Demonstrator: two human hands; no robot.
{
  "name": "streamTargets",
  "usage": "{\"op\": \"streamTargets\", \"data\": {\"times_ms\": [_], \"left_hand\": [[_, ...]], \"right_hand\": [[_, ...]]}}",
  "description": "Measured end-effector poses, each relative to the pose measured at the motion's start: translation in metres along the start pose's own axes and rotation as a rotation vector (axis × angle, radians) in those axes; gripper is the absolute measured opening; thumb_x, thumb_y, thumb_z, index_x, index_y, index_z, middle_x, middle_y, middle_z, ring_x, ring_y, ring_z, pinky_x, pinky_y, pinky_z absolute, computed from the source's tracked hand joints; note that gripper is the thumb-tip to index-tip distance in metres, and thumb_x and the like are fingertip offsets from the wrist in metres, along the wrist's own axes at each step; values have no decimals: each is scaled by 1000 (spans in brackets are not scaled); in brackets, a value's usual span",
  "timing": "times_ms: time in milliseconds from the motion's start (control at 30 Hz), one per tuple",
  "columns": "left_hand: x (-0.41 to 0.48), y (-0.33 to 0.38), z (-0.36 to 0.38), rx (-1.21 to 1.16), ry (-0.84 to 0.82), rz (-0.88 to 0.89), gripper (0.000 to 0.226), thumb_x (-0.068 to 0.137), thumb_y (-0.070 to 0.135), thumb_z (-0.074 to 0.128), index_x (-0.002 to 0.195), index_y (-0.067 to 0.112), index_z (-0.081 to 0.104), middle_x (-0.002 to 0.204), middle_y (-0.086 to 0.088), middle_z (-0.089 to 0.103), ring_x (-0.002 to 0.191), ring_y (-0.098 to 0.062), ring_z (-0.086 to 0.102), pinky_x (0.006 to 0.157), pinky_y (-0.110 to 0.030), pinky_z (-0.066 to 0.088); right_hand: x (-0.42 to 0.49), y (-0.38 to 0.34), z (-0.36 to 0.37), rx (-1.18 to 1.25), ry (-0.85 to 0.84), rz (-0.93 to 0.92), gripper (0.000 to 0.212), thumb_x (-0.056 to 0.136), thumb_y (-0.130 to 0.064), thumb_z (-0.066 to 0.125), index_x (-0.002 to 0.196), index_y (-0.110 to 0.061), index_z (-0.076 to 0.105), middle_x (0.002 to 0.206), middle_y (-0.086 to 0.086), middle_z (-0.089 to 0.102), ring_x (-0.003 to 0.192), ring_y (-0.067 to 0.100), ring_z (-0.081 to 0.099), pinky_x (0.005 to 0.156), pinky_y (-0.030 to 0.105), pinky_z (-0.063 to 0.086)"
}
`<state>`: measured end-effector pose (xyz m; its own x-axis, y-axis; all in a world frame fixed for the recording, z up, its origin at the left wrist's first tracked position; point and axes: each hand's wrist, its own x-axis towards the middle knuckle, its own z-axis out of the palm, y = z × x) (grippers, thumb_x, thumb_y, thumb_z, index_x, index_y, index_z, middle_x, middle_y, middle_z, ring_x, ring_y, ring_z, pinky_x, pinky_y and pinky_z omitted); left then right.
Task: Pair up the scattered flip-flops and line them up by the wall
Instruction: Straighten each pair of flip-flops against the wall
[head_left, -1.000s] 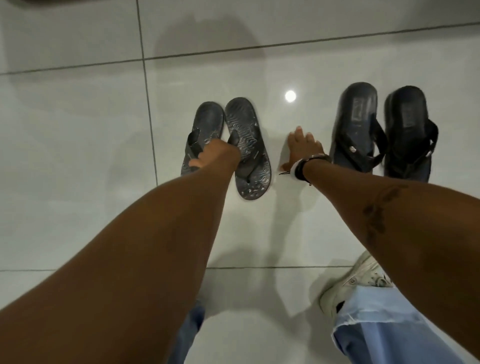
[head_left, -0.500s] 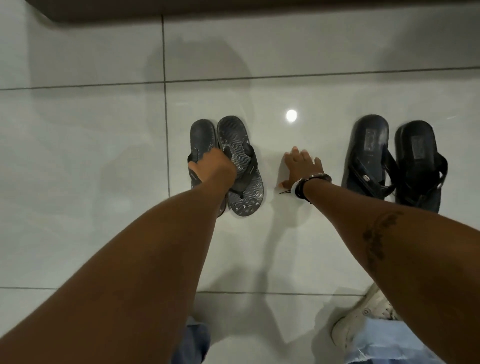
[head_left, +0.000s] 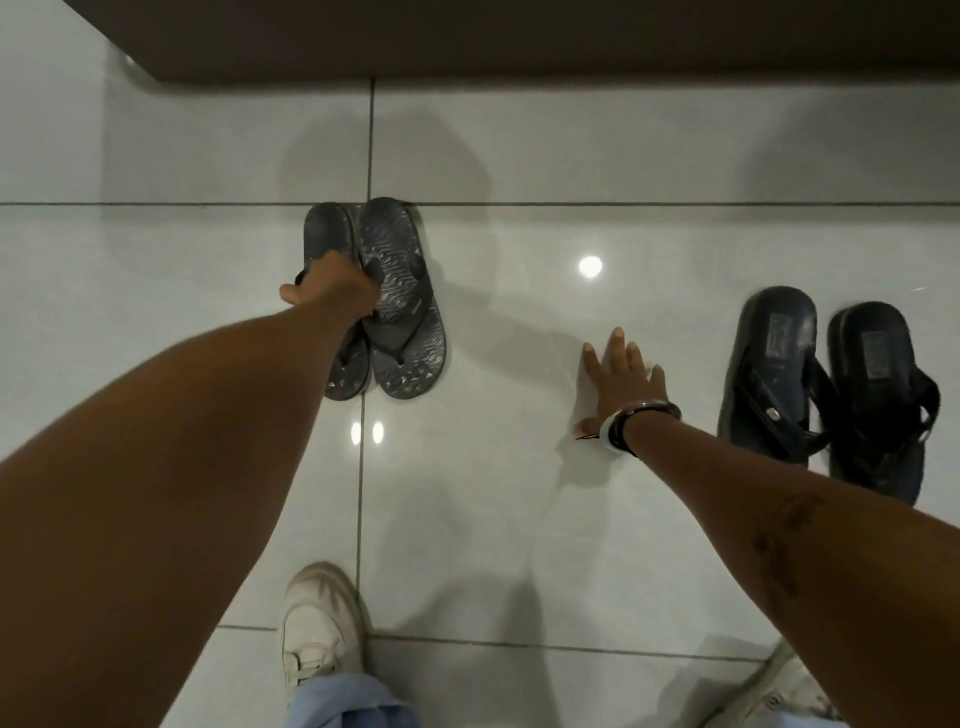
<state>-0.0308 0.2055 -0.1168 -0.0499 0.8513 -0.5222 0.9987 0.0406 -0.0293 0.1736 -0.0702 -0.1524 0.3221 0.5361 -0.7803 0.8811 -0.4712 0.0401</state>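
On glossy white floor tiles (head_left: 519, 519), left hand (head_left: 332, 286) pinches grey patterned rubber flip-flops (head_left: 402, 306); right hand (head_left: 623, 379), spread flat, braces; slide toes flush toward dark wall base (head_left: 519, 41).

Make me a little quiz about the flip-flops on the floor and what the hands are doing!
1. True or false: the left hand grips the grey wave-patterned rubber flip-flops.
2. Where is the right hand?
A. flat on the glossy white tiled floor
B. on the black strapped sandals
C. up in the air
3. Fill in: the dark brown strip at the top of the picture lies ____ both pairs.

Key: 1 true; 2 A; 3 beyond.
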Motion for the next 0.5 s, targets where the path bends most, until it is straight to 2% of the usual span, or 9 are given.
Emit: {"op": "streamTargets", "data": {"times_ms": [267,500], "left_hand": [[6,-1,2,34,-75,59,51,91,56,50,116,13,62,115,-10,64,114,-34,55,106,-50,25],[9,0,1,66,-92,62,59,89,62,50,118,12,61,120,-12,63,119,-36,52,107,-52,25]], "right_hand": [[1,-5,6,29,34,13,126,64,-59,74,147,-26,-15,155,16,-25,145,34,-11,117,51,16],[2,-4,11,53,36,11,129,63,-57,76,147,-26,-17,155,15,-27,145,34,-13,117,51,15]]}}
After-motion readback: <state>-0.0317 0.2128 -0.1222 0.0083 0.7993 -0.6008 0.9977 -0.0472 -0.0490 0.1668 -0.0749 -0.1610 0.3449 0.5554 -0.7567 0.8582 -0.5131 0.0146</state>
